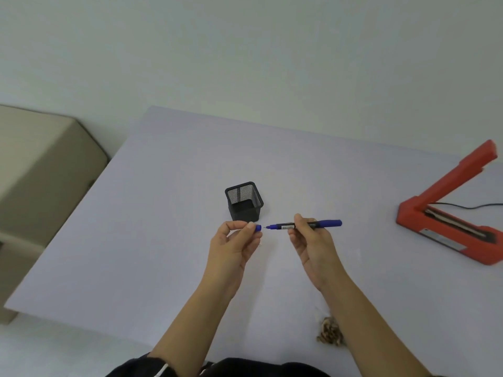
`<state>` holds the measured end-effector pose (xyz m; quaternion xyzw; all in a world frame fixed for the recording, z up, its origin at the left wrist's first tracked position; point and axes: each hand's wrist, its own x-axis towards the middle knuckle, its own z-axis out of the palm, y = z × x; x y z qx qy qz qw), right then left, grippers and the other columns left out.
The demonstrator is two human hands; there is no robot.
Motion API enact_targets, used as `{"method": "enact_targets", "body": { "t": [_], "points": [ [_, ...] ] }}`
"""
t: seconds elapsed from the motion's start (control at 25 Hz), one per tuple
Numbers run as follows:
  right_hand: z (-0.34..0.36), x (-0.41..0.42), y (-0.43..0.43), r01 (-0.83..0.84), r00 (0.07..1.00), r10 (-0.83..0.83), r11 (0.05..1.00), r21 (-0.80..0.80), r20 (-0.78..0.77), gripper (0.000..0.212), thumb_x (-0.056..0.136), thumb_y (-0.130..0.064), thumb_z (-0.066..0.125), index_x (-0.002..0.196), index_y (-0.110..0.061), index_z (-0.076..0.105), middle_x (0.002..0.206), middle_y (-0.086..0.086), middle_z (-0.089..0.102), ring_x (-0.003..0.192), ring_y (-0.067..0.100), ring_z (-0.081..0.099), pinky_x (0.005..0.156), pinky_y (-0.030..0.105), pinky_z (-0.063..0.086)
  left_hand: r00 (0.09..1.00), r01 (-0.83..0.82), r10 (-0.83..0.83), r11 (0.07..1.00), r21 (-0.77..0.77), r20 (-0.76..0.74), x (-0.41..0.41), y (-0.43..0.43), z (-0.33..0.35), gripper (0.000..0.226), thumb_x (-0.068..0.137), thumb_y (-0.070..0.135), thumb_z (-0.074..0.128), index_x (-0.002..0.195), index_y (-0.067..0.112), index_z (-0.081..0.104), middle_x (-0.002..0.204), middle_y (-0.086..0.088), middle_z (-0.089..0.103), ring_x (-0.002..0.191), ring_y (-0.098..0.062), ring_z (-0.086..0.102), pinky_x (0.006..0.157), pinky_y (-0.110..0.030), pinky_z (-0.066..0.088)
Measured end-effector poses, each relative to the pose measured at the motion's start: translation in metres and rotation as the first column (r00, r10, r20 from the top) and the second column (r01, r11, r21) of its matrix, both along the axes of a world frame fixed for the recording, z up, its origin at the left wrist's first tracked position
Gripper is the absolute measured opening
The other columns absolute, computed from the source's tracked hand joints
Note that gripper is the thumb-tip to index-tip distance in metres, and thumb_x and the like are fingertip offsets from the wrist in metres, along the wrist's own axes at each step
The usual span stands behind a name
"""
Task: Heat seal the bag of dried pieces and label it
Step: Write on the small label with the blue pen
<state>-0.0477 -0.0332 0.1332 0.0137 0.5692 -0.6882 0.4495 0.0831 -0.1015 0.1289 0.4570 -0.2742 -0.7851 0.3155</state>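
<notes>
My right hand (313, 240) grips a blue and black marker pen (324, 223) by its barrel, held level above the table with its bare tip pointing left. My left hand (234, 243) pinches the pen's small blue cap (258, 228) between thumb and fingers, a short gap away from the tip. The clear bag of brown dried pieces (329, 333) lies on the table near the front edge, partly hidden behind my right forearm. The red heat sealer (446, 213) sits at the right with its arm raised.
A black mesh pen holder (244, 201) stands just behind my hands. The pale table (163, 213) stretches to the left and back. A black cable (468, 205) runs from the sealer to the right. A beige box (40, 164) stands beyond the table's left edge.
</notes>
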Motion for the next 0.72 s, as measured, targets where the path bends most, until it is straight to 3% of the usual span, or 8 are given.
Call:
{"method": "enact_targets", "body": {
  "t": [0.24,0.4,0.52,0.72],
  "points": [
    [0.0,0.001,-0.001,-0.067,0.997,0.066,0.997,-0.04,-0.037,0.01,0.087,-0.014,0.059,0.081,-0.007,0.06,0.074,0.002,0.059,0.062,0.006,0.064,0.064,0.013,0.055,0.999,0.039,-0.035,0.993,-0.109,0.038,-0.007,0.005,0.004,0.008,0.085,0.003,0.063,0.091,0.008,0.059,0.082,-0.011,0.07,0.077,-0.018,0.068,0.072,-0.021,0.057],
    [-0.001,0.001,0.0,-0.12,0.988,0.115,0.992,-0.043,-0.107,0.007,0.086,-0.009,0.059,0.081,-0.005,0.06,0.072,0.0,0.06,0.064,0.006,0.064,0.065,0.013,0.054,0.976,0.126,-0.078,0.964,-0.236,0.204,-0.006,0.002,0.0,0.004,0.085,0.011,0.065,0.086,0.01,0.069,0.072,-0.004,0.07,0.067,-0.013,0.065,0.065,-0.018,0.054],
    [0.001,0.003,-0.004,-0.172,0.965,0.161,0.984,-0.039,-0.206,0.011,0.086,-0.006,0.06,0.075,-0.009,0.06,0.069,-0.001,0.061,0.064,0.008,0.064,0.064,0.015,0.053,0.969,0.151,-0.103,0.965,-0.212,0.223,-0.005,-0.002,0.0,0.01,0.086,0.014,0.065,0.078,0.009,0.07,0.06,-0.001,0.064,0.057,-0.011,0.057,0.058,-0.018,0.051],
    [0.004,0.001,-0.015,-0.282,0.898,0.272,0.959,0.019,-0.346,0.01,0.086,-0.009,0.059,0.077,-0.013,0.058,0.073,0.002,0.061,0.067,0.01,0.065,0.067,0.018,0.054,0.974,0.161,-0.138,0.979,-0.121,0.181,-0.002,-0.013,0.001,0.013,0.085,0.015,0.065,0.077,0.005,0.067,0.057,-0.002,0.061,0.051,-0.01,0.053,0.053,-0.017,0.049]
  ]
}}
